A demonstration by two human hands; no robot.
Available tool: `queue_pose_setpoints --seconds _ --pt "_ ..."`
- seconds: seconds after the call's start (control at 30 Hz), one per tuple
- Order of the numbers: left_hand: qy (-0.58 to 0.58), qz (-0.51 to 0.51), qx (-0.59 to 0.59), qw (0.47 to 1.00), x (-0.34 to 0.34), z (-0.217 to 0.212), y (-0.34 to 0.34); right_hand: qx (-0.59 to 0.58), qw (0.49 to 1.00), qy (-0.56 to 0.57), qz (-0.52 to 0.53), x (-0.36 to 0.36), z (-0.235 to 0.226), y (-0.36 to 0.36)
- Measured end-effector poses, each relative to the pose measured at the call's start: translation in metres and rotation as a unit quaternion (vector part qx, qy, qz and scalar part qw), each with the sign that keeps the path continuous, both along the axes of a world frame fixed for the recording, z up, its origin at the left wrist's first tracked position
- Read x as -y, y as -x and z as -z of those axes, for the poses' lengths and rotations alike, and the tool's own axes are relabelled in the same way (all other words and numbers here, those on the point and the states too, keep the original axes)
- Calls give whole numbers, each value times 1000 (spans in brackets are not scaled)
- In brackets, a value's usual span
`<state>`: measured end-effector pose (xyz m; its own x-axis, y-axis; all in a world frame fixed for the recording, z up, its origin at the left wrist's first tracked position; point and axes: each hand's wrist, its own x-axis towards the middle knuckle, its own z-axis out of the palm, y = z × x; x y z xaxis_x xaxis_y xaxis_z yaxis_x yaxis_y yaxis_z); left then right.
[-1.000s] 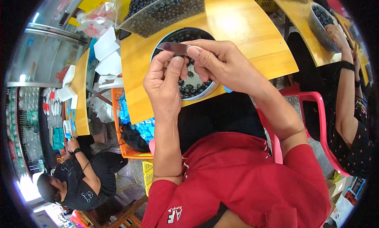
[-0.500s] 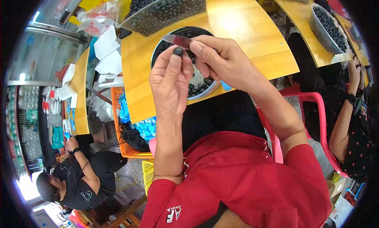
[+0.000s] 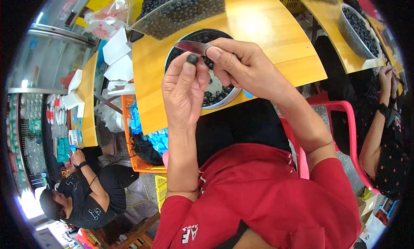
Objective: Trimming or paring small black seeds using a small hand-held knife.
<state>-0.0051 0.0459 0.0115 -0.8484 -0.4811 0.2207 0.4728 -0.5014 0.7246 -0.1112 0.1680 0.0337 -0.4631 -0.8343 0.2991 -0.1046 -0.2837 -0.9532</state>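
Between the thumb and fingertips of my left hand (image 3: 184, 87) is a small blue-black round fruit (image 3: 192, 59) that looks like a blueberry. My right hand (image 3: 239, 63) grips a small knife (image 3: 193, 46); its handle is mostly hidden in the fist. The blade points left, just above the fruit, and I cannot tell whether it touches. Both hands are over a round bowl (image 3: 224, 103) on the wooden table, with more of the dark fruits (image 3: 215, 96) in it. My hands and wrists cover part of the bowl.
A clear bin (image 3: 185, 14) heaped with dark fruits stands at the table's (image 3: 276, 46) far side. An orange crate (image 3: 144, 165) sits left of my legs. At right, a person (image 3: 379, 132) works by a metal basin (image 3: 358, 31) of fruits; another person (image 3: 95, 188) sits at lower left.
My left hand and the fruit have shifted slightly left and down. The knife blade has moved a little to the left. The co-worker's hands at right have also moved.
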Motion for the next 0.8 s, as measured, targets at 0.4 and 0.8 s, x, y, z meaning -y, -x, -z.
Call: queue_pose_setpoints --seconds 0.4,0.8 --pt "88 -22 21 996 -8 -1 0 125 992 -9 27 1 -3 -1" --pt "22 26 -12 999 -7 -2 2 67 997 25 31 1 -1 0"
